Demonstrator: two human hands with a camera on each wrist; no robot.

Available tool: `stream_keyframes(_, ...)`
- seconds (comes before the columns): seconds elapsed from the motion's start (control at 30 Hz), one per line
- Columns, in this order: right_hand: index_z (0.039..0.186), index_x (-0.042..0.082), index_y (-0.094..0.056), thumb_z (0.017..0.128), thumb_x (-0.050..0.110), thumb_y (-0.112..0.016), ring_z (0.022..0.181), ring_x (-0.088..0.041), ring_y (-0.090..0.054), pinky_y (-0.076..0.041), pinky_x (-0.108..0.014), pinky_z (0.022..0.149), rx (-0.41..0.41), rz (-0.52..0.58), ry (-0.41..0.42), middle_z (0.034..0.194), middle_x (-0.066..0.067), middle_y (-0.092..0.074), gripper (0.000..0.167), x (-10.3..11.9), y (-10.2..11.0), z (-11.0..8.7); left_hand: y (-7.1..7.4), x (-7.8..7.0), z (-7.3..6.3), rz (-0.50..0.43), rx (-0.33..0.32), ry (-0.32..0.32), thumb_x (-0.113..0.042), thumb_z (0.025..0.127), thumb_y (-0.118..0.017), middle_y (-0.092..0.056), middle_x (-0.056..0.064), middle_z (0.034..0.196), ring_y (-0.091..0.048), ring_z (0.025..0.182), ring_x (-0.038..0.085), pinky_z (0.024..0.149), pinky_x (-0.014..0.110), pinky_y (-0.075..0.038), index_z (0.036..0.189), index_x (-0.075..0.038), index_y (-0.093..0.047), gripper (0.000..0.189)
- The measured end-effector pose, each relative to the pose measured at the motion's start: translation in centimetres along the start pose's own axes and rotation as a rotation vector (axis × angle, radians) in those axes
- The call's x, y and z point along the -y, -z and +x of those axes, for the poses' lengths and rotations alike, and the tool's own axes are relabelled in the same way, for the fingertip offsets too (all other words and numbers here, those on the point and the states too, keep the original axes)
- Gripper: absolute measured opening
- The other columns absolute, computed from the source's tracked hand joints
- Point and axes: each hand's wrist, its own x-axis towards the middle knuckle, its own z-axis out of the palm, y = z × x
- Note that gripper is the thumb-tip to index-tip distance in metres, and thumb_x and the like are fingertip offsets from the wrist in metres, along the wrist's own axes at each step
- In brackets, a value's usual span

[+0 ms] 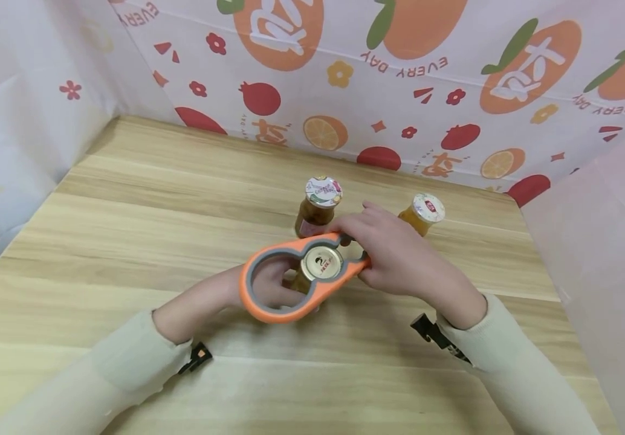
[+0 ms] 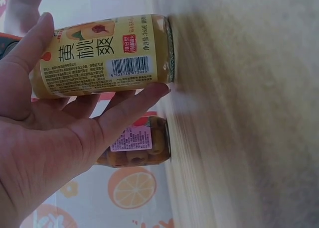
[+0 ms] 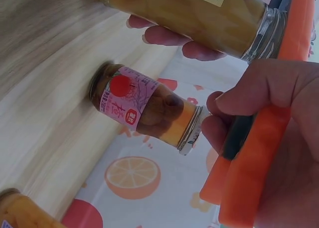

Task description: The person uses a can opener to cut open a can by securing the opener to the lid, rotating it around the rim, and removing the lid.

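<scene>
My left hand (image 1: 271, 285) holds a glass jar of yellow peaches (image 2: 107, 58) upright on the table, thumb on one side and fingers on the other. Around its gold lid (image 1: 321, 263) lies an orange jar opener (image 1: 323, 294) with a grey inner lining; the lid sits in the smaller middle opening. My right hand (image 1: 396, 251) grips the opener's two handles, with the thumb and curled fingers showing in the right wrist view. Just behind stands a jar of dark fruit (image 3: 149, 108) with a pink label and a patterned white lid (image 1: 323, 192).
Farther right, beyond my right hand, stands another jar of orange-yellow fruit (image 1: 413, 220) with a white lid. The wooden table (image 1: 144, 241) meets a fruit-printed cloth (image 1: 291, 96) at the back, with pale cloth at both sides.
</scene>
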Motion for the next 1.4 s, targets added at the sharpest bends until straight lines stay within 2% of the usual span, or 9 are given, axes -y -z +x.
stream_keyframes(0.07, 0.122, 0.019, -0.063, 0.072, -0.004, -0.076, 0.101, -0.014, -0.056, -0.027, -0.054, 0.117, 0.007, 0.010, 0.004, 0.111, 0.010, -0.066, 0.056, -0.1, 0.0, 0.2, 0.3, 0.1, 0.0, 0.386, -0.008, -0.132, -0.019, 0.098, -0.063, -0.058, -0.003, 0.136, -0.060, 0.112, 0.009, 0.096, 0.027, -0.048, 0.146, -0.020, -0.049, 0.050)
stream_keyframes(0.1, 0.121, 0.018, -0.063, 0.071, -0.006, -0.075, 0.103, -0.014, -0.056, -0.025, -0.055, 0.118, 0.011, 0.016, 0.004, 0.111, 0.009, -0.066, 0.057, -0.1, 0.0, 0.3, 0.4, 0.2, 0.0, 0.455, -0.005, -0.168, -0.022, 0.095, -0.067, -0.058, -0.002, 0.138, -0.059, 0.114, 0.010, 0.098, 0.027, -0.047, 0.146, -0.022, -0.050, 0.053)
stream_keyframes(0.2, 0.120, 0.019, -0.063, 0.070, -0.011, -0.070, 0.104, -0.012, -0.058, -0.024, -0.055, 0.118, 0.017, 0.019, 0.016, 0.110, 0.009, -0.067, 0.058, -0.2, 0.0, 0.5, -1.0, 0.4, -0.7, 1.132, -0.111, -0.399, -0.010, 0.090, -0.066, -0.052, -0.002, 0.144, -0.055, 0.108, 0.010, 0.090, 0.025, -0.046, 0.153, -0.018, -0.038, 0.069)
stream_keyframes(0.27, 0.119, 0.019, -0.063, 0.070, -0.012, -0.069, 0.105, -0.012, -0.058, -0.025, -0.055, 0.118, 0.022, 0.024, 0.024, 0.110, 0.009, -0.067, 0.059, -0.4, 0.0, 0.6, -1.5, 0.5, -0.8, 1.394, -0.195, -0.492, -0.007, 0.085, -0.068, -0.050, -0.002, 0.147, -0.053, 0.105, 0.010, 0.085, 0.024, -0.045, 0.154, -0.015, -0.035, 0.077)
stream_keyframes(0.3, 0.120, 0.019, -0.063, 0.071, -0.013, -0.068, 0.105, -0.011, -0.059, -0.025, -0.055, 0.118, 0.023, 0.026, 0.031, 0.110, 0.008, -0.067, 0.059, -0.4, 0.0, 0.6, -1.7, 0.6, -0.8, 1.437, -0.215, -0.506, -0.007, 0.084, -0.069, -0.049, -0.002, 0.147, -0.051, 0.103, 0.011, 0.083, 0.024, -0.043, 0.155, -0.014, -0.034, 0.080)
stream_keyframes(0.43, 0.120, 0.019, -0.063, 0.071, -0.011, -0.069, 0.097, -0.011, -0.058, -0.040, -0.043, 0.105, 0.017, 0.006, 0.062, 0.108, 0.009, -0.067, 0.058, -0.6, 0.0, 0.8, -2.3, 0.5, -0.9, 1.422, -0.195, -0.502, -0.005, 0.083, -0.070, -0.047, 0.000, 0.149, -0.050, 0.112, 0.012, 0.091, 0.024, -0.042, 0.154, -0.011, -0.035, 0.079)
stream_keyframes(0.57, 0.119, 0.021, -0.064, 0.074, -0.005, -0.074, 0.092, -0.012, -0.057, -0.044, -0.037, 0.088, 0.012, -0.010, 0.093, 0.104, 0.012, -0.067, 0.052, -0.9, 0.0, 0.9, -2.4, 0.6, -1.0, 1.429, -0.185, -0.530, -0.005, 0.082, -0.071, -0.046, -0.001, 0.148, -0.048, 0.119, 0.012, 0.097, 0.025, -0.041, 0.152, -0.009, -0.036, 0.078)
stream_keyframes(0.87, 0.116, 0.022, -0.065, 0.082, 0.011, -0.079, 0.094, -0.009, -0.057, -0.043, -0.036, 0.090, 0.008, 0.057, 0.185, 0.102, 0.013, -0.066, 0.038, -1.8, 0.1, 1.6, -2.6, 0.9, -1.1, 1.362, -0.208, -0.524, -0.007, 0.085, -0.076, -0.051, -0.004, 0.139, -0.051, 0.120, 0.017, 0.102, 0.043, -0.044, 0.147, -0.018, -0.041, 0.073)
stream_keyframes(1.4, 0.113, 0.024, -0.068, 0.089, 0.021, -0.076, 0.104, 0.000, -0.059, -0.043, -0.029, 0.090, -0.019, 0.150, 0.311, 0.115, 0.018, -0.067, 0.026, -2.3, 0.1, 2.8, -2.4, 0.8, -1.4, 1.407, -0.192, -0.554, -0.014, 0.084, -0.080, -0.053, -0.010, 0.135, -0.048, 0.126, 0.011, 0.106, 0.031, -0.041, 0.144, -0.026, -0.044, 0.071)
